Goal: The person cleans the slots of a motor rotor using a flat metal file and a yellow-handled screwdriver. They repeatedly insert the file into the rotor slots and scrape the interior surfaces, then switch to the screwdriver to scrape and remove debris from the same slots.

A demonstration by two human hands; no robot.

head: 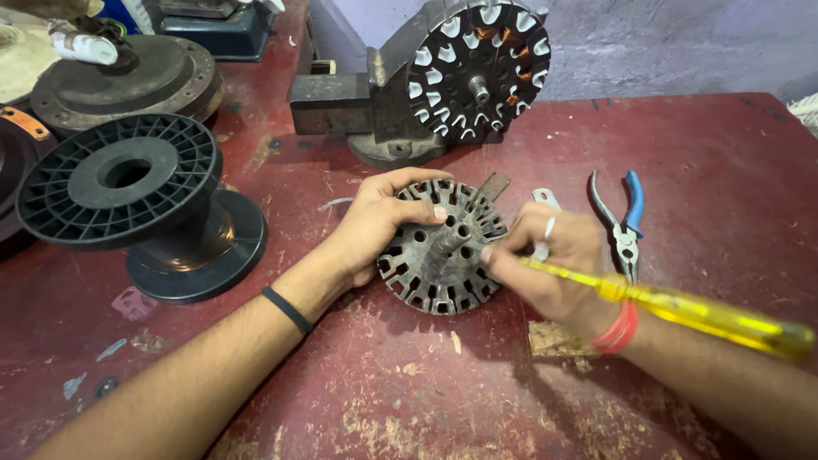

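From the head view, the bare slotted stator core [443, 247] lies flat on the worn red bench [699, 170] at the centre of the frame, its stub shaft pointing up; the left hand [375, 223] curls over its upper left rim, thumb lying across the top face, fingers wrapped on the edge, so it is closed on the core and steadies it. The right hand [550, 260] sits against the core's right rim, fingers pinched narrowly round a yellow-handled screwdriver [682, 311] whose handle runs off toward the lower right; the tip is hidden behind the fingers, so I cannot tell which slot it meets.

To my eye the work goes best if the left hand presses the core firmly down so it cannot spin, and the tool is worked in short, controlled strokes along a slot, away from the holding thumb; a slip toward that thumb looks the main hazard.

Blue-handled pliers [625, 223] lie just right of the right hand; a black plastic spool [145, 204] stands at left; a wound stator [477, 68] is mounted at top centre.
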